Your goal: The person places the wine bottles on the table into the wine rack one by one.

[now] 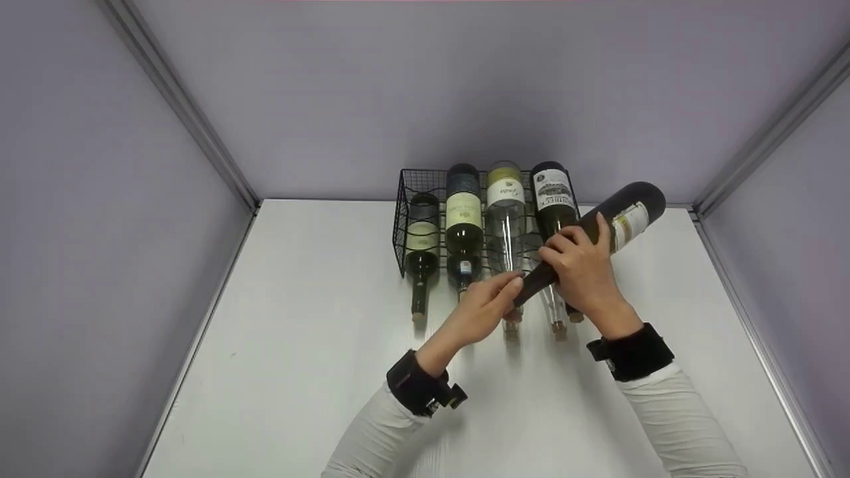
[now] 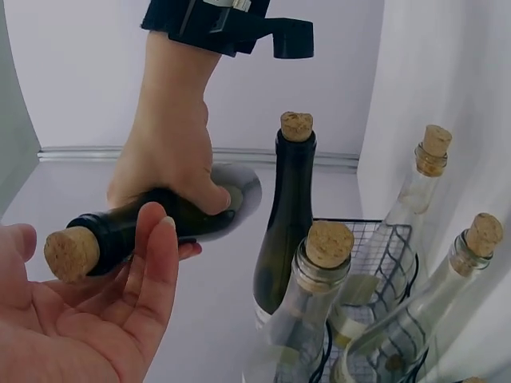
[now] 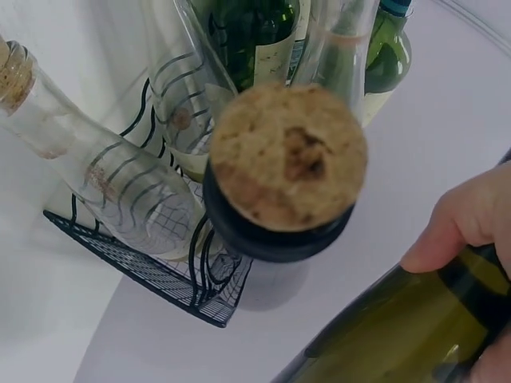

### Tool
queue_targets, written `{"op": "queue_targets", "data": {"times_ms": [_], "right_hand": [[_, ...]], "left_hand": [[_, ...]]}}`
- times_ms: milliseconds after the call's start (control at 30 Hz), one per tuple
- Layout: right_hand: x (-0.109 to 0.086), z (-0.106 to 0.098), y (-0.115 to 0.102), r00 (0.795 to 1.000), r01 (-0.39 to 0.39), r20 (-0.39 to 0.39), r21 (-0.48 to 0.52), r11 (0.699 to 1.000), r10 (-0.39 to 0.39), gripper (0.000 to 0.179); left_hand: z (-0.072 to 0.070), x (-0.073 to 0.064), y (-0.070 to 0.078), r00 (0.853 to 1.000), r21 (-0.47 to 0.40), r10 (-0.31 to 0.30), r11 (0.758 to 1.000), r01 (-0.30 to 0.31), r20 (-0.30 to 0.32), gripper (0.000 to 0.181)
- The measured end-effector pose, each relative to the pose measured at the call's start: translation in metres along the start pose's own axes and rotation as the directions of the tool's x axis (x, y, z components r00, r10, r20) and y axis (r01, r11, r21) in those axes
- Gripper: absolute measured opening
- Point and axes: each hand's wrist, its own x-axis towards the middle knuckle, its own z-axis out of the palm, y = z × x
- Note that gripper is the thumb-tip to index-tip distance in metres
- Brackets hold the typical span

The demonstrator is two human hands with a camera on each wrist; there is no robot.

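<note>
A dark corked wine bottle [image 1: 641, 197] slants across the front right of a black wire rack [image 1: 400, 229], base up to the right. My right hand [image 1: 588, 272] grips it round the body, with the index finger stretched along the glass beside the label. At the neck end, my left hand [image 1: 479, 309] has relaxed fingers touching the neck. In the left wrist view, the cork [image 2: 72, 255] shows between its thumb and fingers, with the thumb apart from it. A dark bottle with a white label [image 1: 553, 189] lies in the rack close to my right hand.
The rack holds several more bottles, among them a clear one [image 1: 507, 222] and a dark green one [image 1: 422, 236], corked necks pointing toward me. It stands on a white table [image 1: 319, 318] against the back wall [image 1: 332, 99]. Side walls rise left and right.
</note>
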Motion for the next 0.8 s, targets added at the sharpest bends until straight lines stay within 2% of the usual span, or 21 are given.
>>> {"op": "queue_targets", "data": {"times_ms": [200, 400, 600, 800], "right_hand": [[0.002, 0.001, -0.008, 0.999, 0.050, 0.014, -0.041, 0.998, -0.050, 0.031], [0.002, 0.002, -0.015, 0.996, 0.084, 0.026, -0.054, 0.995, -0.083, 0.028], [0.001, 0.004, -0.019, 0.994, 0.102, 0.048, -0.056, 0.993, -0.100, 0.029], [-0.001, 0.003, -0.019, 0.993, 0.102, 0.060, -0.051, 0.994, -0.098, 0.040]], "left_hand": [[0.009, 0.004, 0.001, 0.999, 0.038, -0.046, 0.998, 0.046, 0.017, 0.045], [0.017, 0.007, 0.001, 0.994, 0.117, -0.102, 0.988, 0.097, 0.032, 0.042], [0.018, 0.008, -0.003, 0.995, 0.233, -0.102, 0.968, 0.094, 0.020, 0.039], [0.021, 0.007, -0.006, 0.996, 0.261, -0.092, 0.961, 0.090, -0.005, 0.034]]}}
